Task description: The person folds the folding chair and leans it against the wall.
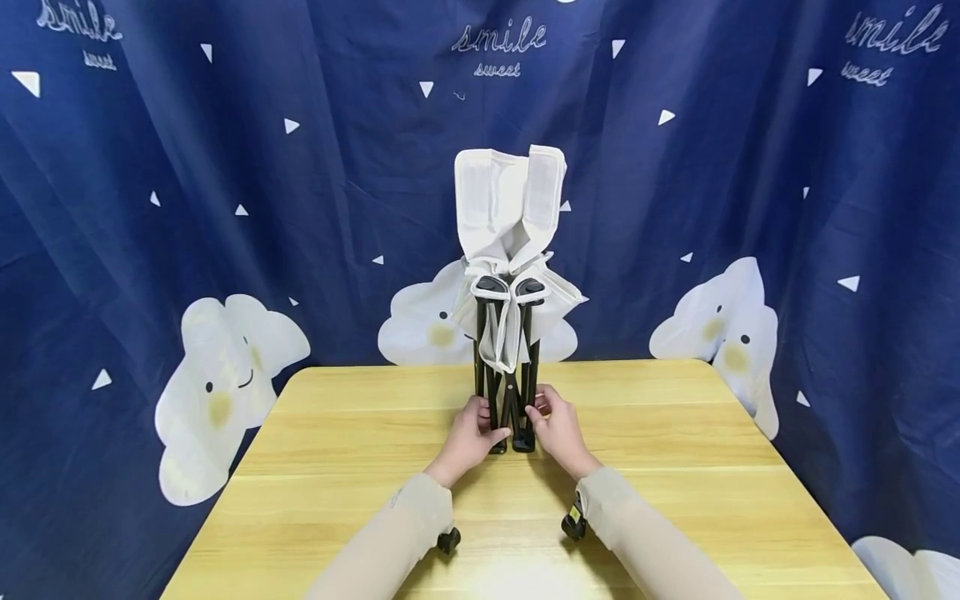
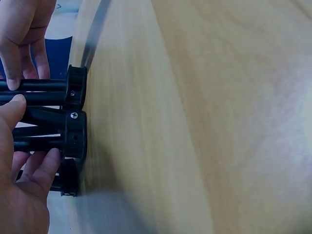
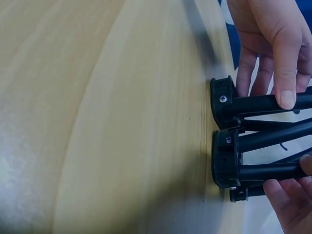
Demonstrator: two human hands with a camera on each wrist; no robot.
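A folded camp chair (image 1: 510, 192) with white fabric and black tube legs stands upright at the far middle of the table. Low on its left legs, my left hand (image 1: 467, 437) holds the tubes, thumb in front and fingers curled behind. Opposite it, my right hand (image 1: 558, 427) grips the right legs near their feet. The left wrist view shows the black plastic feet (image 2: 74, 134) with screws, on the wood. In the right wrist view the leg tubes (image 3: 265, 170) are bunched close together, with my right fingers under one of them. The fabric hangs in folds over the upper legs.
The light wood table (image 1: 337, 500) stretches out on both sides and toward me. A dark blue curtain (image 1: 360, 167) with white clouds and triangles hangs right behind its far edge. A small black device (image 1: 574, 521) sits at my right wrist.
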